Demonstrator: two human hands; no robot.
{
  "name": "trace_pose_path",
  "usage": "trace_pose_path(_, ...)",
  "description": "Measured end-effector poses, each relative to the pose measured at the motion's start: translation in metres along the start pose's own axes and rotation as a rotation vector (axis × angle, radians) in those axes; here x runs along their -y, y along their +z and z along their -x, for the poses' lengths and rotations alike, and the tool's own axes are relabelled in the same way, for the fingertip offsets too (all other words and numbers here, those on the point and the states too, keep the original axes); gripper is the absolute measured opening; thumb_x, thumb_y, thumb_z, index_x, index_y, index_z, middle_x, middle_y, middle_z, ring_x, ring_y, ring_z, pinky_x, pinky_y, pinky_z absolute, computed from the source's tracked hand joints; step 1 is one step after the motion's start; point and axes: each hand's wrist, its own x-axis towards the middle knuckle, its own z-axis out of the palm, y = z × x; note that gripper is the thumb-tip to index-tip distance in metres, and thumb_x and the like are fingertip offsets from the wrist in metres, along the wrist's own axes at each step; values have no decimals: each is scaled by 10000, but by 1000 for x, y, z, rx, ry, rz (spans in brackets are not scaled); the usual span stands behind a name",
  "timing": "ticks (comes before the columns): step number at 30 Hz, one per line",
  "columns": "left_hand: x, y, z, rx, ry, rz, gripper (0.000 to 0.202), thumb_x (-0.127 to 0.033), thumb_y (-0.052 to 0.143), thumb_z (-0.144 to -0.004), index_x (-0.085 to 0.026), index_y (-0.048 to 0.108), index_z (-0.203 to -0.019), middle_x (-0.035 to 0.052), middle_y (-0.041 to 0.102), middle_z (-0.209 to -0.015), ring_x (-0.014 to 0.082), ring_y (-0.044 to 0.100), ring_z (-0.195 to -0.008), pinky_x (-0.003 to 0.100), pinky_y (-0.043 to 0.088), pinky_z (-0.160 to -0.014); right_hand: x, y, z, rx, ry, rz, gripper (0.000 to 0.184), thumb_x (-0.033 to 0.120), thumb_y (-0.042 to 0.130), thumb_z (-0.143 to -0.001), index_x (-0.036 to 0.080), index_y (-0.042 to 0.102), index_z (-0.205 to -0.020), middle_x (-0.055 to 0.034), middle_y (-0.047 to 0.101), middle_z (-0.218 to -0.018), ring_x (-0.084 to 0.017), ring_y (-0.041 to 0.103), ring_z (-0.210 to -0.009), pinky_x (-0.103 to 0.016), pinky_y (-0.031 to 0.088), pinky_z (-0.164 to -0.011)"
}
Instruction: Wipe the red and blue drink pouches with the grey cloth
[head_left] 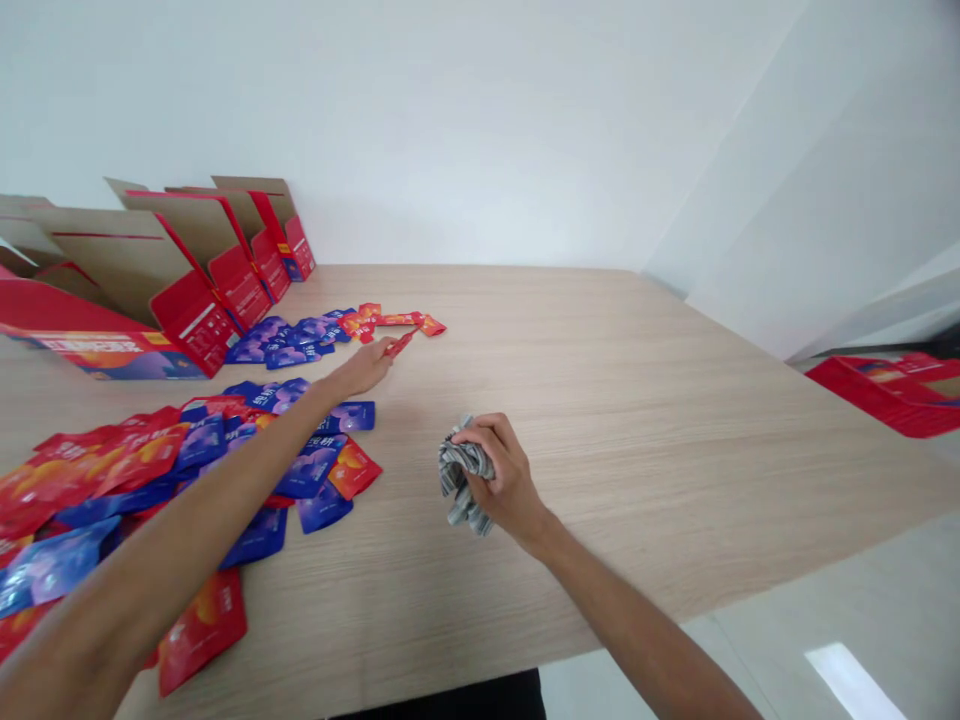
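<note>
My left hand (365,370) reaches far across the wooden table (615,400), its fingers pinched on a small red sachet (400,344). That sachet lies at the near end of a short row of red sachets (405,320) beside a cluster of blue sachets (289,338). Closer to me, my right hand (504,475) is closed around a crumpled grey-and-white cloth (461,480) that rests on the tabletop. A large spread of red and blue sachets (150,470) covers the table under my left forearm.
Several open red cardboard boxes (202,270) stand along the back left by the white wall. Off the table's right edge sits another red box (892,390) on the floor. The table's near edge runs diagonally at lower right.
</note>
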Motion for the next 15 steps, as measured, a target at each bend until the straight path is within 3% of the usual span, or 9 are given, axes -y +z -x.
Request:
trace_pose_path(3, -44, 19, 44, -11, -57, 292, 509, -336, 346, -932, -120, 590, -1323, 100, 734, -959, 228, 677, -776, 351, 561, -696, 7, -4, -2, -78, -24, -58, 277, 133, 593, -914, 274, 640, -1147, -55, 560, -1055, -227, 620, -993, -384, 578, -868)
trace_pose_path(5, -75, 34, 83, 10, -83, 444, 535, -422, 323, -961, -119, 599, -1305, 111, 749, -933, 237, 690, -726, 374, 578, -667, 13, -5, -3, -116, -32, -83, 218, 178, 604, -936, 267, 644, -1131, -58, 567, -1044, -230, 617, -978, -381, 569, -851)
trace_pose_path(7, -106, 48, 123, 4, -85, 539, 581, -520, 273, -1011, -151, 611, -1307, 124, 764, -1039, 268, 726, -908, 439, 590, -874, 20, -5, -2, -132, -34, -102, 186, 201, 606, -943, 257, 644, -1116, -62, 571, -1037, -232, 611, -969, -378, 559, -841)
trace_pose_path(9, -131, 62, 157, -26, -115, 729, 593, -604, 316, -1017, -183, 684, -1212, 134, 752, -1205, 305, 652, -1232, 467, 434, -1158, 25, -2, -1, -123, -33, -125, 173, 209, 602, -941, 248, 639, -1105, -64, 573, -1028, -234, 606, -963, -373, 551, -834)
trace_pose_path(12, -156, 82, 189, -178, -239, 1059, 463, -619, 562, -944, -203, 755, -1011, 127, 761, -1227, 315, 538, -1409, 394, 324, -1249, 30, 5, 2, -80, -12, -176, 183, 195, 589, -917, 242, 628, -1090, -60, 579, -1019, -231, 603, -960, -362, 540, -827)
trace_pose_path(15, -160, 100, 198, -414, -335, 1333, 322, -508, 663, -928, -208, 765, -984, 113, 762, -1233, 274, 481, -1471, 305, 314, -1240, 34, 13, 7, -10, 64, -234, 216, 159, 579, -865, 231, 627, -1063, -54, 576, -1012, -224, 600, -955, -353, 530, -831)
